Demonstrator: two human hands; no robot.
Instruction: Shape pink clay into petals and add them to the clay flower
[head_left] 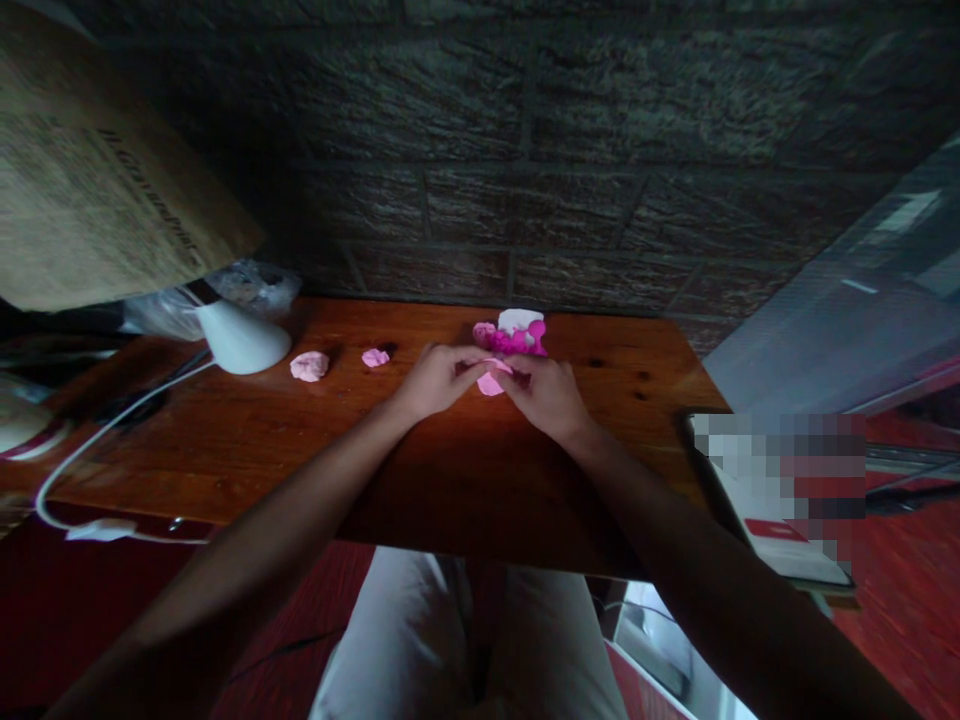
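Note:
Both of my hands meet over the middle of the wooden table, with a flattened piece of pink modelling dough (491, 382) between their fingertips. My left hand (442, 378) pinches its left side, thumb and fingers closed. On the other side, my right hand (551, 392) grips it with bent fingers. Just behind my hands lie bright magenta pieces with rounded outlines (525, 340), partly hidden by the fingers, and a whitish piece (519, 320). Further left rest a larger pale pink dough lump (310, 366) and a smaller pink lump (376, 357).
A lamp with a white base (244, 338) and a printed paper-like shade (97, 170) stands at the left, its white cable (112, 415) trailing over the table edge. Crumpled clear plastic (262, 285) lies behind it. A dark-framed, partly blurred object (776, 510) sits at right. A brick wall (472, 200) rises behind.

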